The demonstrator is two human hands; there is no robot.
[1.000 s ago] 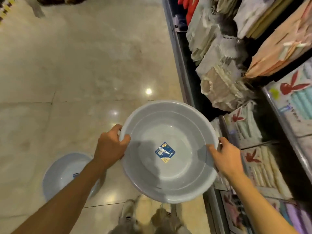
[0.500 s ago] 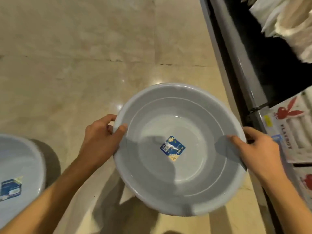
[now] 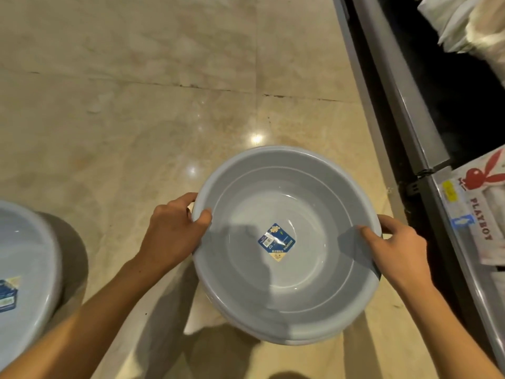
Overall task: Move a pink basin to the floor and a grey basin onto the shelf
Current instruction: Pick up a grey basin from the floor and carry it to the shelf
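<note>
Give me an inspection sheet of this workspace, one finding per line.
Surface: glossy beige tiled floor.
Job's things: grey basin held over the floor by its rim; blue label inside. No pink basin seen.
Clutter: second basin on the floor at left.
Grippers: left hand and right hand grip opposite rims.
Cables: nothing seen.
Surroundings: shelf at right with packaged goods.

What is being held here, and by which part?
The grey basin, held by its rim on opposite sides: left hand and right hand, thumbs inside.
</note>
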